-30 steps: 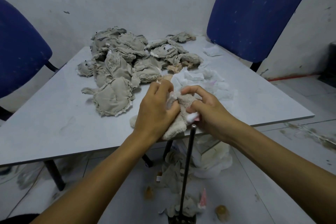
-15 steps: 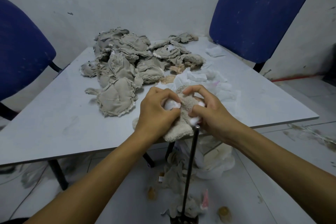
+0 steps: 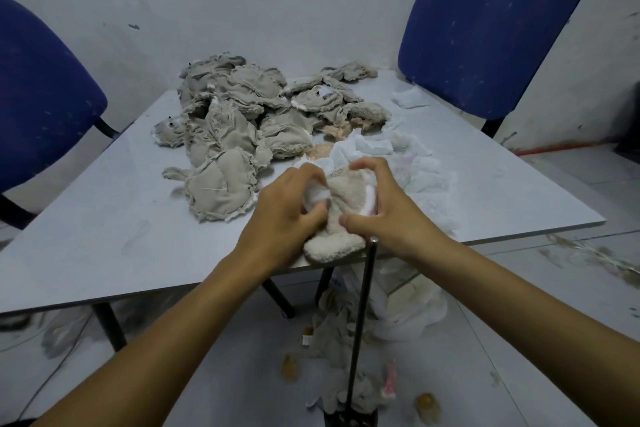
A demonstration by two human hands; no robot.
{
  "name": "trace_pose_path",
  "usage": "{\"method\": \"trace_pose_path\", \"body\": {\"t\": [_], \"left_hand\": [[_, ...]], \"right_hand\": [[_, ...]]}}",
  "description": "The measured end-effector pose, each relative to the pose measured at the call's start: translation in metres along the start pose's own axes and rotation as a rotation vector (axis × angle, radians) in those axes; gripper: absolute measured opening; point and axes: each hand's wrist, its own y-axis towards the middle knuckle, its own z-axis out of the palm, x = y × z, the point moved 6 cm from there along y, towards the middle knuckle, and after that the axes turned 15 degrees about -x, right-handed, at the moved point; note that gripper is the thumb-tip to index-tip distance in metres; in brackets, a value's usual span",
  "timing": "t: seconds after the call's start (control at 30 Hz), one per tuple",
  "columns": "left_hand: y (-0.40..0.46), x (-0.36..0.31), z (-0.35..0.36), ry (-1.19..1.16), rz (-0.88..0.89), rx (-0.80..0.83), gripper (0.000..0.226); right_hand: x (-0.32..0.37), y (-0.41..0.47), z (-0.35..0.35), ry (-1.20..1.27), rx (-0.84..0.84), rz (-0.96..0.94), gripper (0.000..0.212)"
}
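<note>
Right now my left hand [image 3: 282,215] curls round the left side of the plush [image 3: 334,246], fingers pinching a wad of white stuffing [image 3: 317,193] at its opening. My right hand [image 3: 384,211] grips the other side, thumb and fingers bent over the top. The plush sits at the near edge of the table [image 3: 104,253], just above a dark rod [image 3: 362,305]. Behind it lie grey skins [image 3: 228,121] and white scraps [image 3: 415,166]. 2 blue chairs [image 3: 485,28] flank the table.
</note>
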Motion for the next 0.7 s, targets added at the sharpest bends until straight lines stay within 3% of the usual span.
{"method": "trace_pose_path", "body": {"t": [0.07,0.13,0.3,0.33,0.5,0.6,0.7], "left_hand": [[-0.001,0.001,-0.002,0.037,-0.038,-0.108,0.023],[-0.004,-0.002,0.001,0.101,0.001,-0.111,0.021],[-0.003,-0.002,0.010,-0.097,0.013,0.237,0.035],[-0.002,-0.003,0.009,-0.087,0.038,0.238,0.038],[0.002,0.002,-0.008,0.051,-0.029,-0.078,0.029],[0.002,0.000,0.001,-0.009,0.038,0.081,0.034],[-0.001,0.001,0.009,-0.233,-0.116,0.294,0.023]], "right_hand": [[-0.001,0.000,0.004,0.086,0.045,0.088,0.054],[-0.004,0.002,0.004,0.142,0.045,0.173,0.052],[-0.013,0.003,0.003,0.289,0.006,0.306,0.046],[-0.012,0.003,0.003,0.290,0.029,0.300,0.046],[-0.001,-0.008,0.017,0.308,0.207,0.212,0.047],[-0.003,-0.007,0.015,0.296,0.114,0.233,0.047],[-0.005,-0.003,0.008,0.280,0.038,0.206,0.048]]}}
